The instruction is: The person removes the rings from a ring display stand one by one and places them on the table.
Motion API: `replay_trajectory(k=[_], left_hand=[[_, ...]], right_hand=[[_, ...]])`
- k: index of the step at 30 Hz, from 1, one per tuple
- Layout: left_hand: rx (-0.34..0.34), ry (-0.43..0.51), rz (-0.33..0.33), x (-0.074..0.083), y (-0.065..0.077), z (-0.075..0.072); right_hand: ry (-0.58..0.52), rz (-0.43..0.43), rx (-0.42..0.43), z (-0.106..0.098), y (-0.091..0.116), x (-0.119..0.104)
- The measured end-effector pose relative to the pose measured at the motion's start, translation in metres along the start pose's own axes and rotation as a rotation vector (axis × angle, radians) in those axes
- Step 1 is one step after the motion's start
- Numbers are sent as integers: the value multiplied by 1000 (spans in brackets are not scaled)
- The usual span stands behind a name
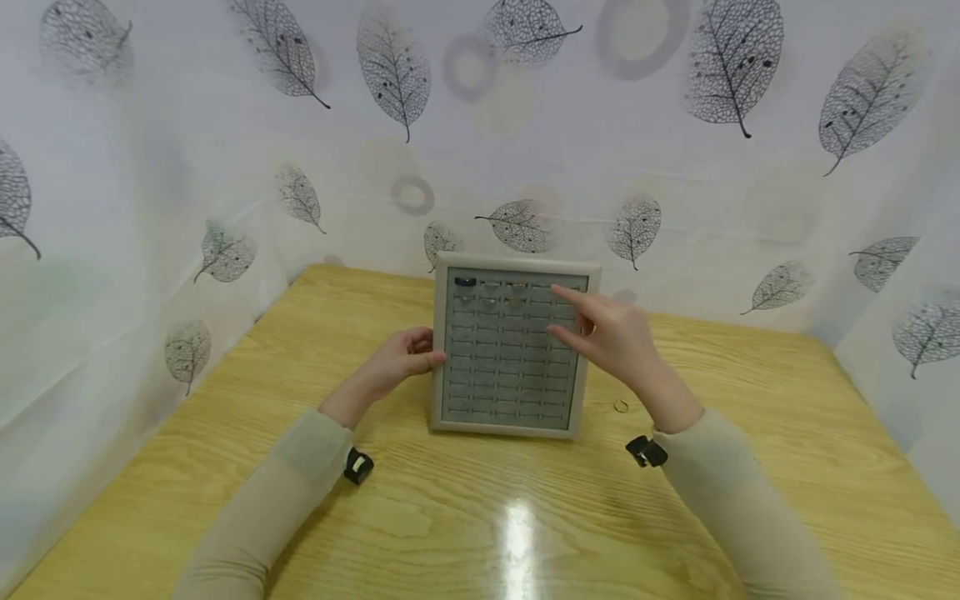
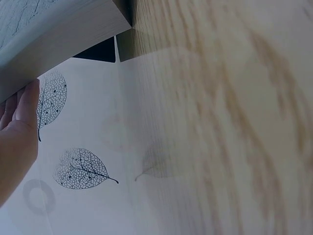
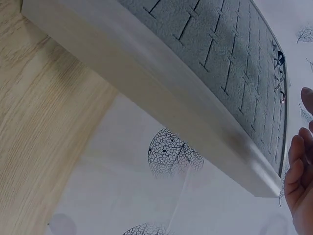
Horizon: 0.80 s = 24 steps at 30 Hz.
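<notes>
Left hand (image 1: 397, 358) gripped the ring board (image 1: 504, 358), standing on my bench (image 1: 420, 517) | right hand (image 1: 617, 333) wide before its face | loose ring (image 1: 621, 407) nearby | I judged a slack left hold could topple the board

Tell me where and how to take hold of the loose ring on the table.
Pinch the thin band of the gold-coloured ring across opposite outer edges, ideally with the right hand, coming down from its right. It seems to lie flat on the table, so little edge stands up to grip, and the display board stands to its left, leaving the right side likely freer.
</notes>
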<state>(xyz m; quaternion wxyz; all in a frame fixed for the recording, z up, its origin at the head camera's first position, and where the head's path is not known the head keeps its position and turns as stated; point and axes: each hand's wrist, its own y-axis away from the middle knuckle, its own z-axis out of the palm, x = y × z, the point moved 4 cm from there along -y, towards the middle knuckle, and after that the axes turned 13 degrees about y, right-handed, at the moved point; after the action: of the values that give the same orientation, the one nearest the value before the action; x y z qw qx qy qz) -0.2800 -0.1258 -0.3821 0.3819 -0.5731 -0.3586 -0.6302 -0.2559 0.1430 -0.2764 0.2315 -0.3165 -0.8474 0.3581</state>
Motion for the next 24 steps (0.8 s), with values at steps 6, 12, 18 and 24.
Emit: replay_trajectory(k=[6, 12, 18, 24], left_hand=[[-5, -3, 10, 1, 0, 1], [-5, 6, 14, 0, 0, 1], [-1, 11, 16, -1, 0, -1], [0, 9, 13, -1, 0, -1]], right_hand=[[-9, 8, 52, 7, -9, -2], [-24, 32, 81, 12, -17, -5], [-26, 83, 87, 18, -23, -7], [-25, 87, 111, 22, -28, -11]])
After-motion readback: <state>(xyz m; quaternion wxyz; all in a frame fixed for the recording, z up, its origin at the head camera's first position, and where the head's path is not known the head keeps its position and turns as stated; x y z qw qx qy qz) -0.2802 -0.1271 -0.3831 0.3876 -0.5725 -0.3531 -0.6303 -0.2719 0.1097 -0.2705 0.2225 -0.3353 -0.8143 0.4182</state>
